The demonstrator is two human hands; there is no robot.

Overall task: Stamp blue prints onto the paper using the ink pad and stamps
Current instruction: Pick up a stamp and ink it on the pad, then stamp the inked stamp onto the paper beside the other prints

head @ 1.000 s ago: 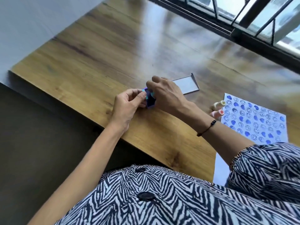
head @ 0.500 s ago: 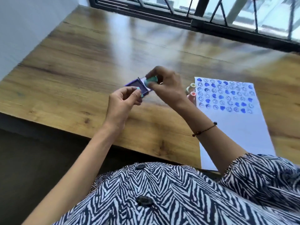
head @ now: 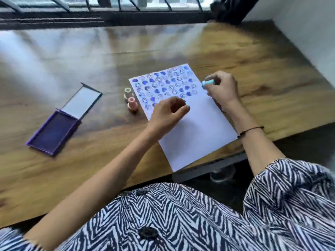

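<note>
A white paper (head: 195, 131) lies on the wooden table, its upper half covered with rows of blue prints (head: 163, 86). My right hand (head: 222, 90) hovers at the paper's right edge, shut on a light blue stamp (head: 208, 82). Over the paper's left part, just below the prints, my left hand (head: 168, 113) floats with fingers curled and apart, holding nothing that I can see. The purple ink pad (head: 52, 133) lies open at the left of the table, its lid (head: 81, 100) folded back.
Two more small stamps, a greenish one (head: 128, 92) and a pink one (head: 132, 104), stand just left of the paper. The table's front edge (head: 208, 165) runs under the paper's lower corner. A window frame (head: 108, 17) lines the far side, a wall the right.
The ink pad has left my left hand and lies on the table at the left. Both hands have moved right over the paper, the right one carrying the blue stamp. The view swung right.
</note>
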